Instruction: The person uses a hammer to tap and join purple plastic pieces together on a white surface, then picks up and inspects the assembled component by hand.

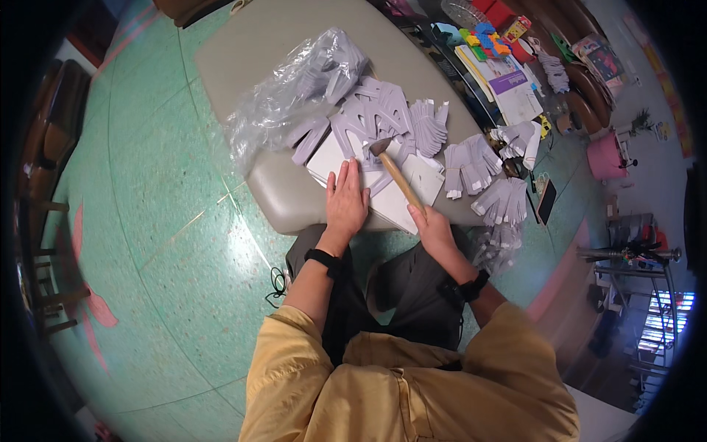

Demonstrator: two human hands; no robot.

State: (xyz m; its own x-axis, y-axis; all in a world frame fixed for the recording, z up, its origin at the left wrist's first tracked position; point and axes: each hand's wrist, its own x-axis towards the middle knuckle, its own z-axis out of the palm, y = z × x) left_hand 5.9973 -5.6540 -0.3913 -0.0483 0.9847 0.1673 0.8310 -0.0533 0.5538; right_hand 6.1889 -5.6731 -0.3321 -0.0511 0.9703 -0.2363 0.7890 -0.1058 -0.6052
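My right hand [434, 230] is closed round the wooden handle of a hammer [398, 177]. Its dark head is over a white board [421, 181], near the pale lilac piece lying there; whether it touches cannot be told. Fingers stretched out, my left hand [347, 200] lies flat on the board's near left part, its fingertips beside that lilac piece [373, 163]. Beyond the hammer head, a heap of flat lilac pieces [373, 103] with cut-out openings spreads over a padded grey-beige surface [287, 193]. A fanned bundle [428, 127] of similar strips lies right of the heap.
A clear plastic bag [283, 92] holding lilac pieces lies at the far left of the padded surface. More strip bundles [470, 163] sit at the right. Farther right are papers [514, 96], coloured toy blocks [486, 41] and a pink bucket [607, 158]. A black cord [277, 286] lies on the green floor.
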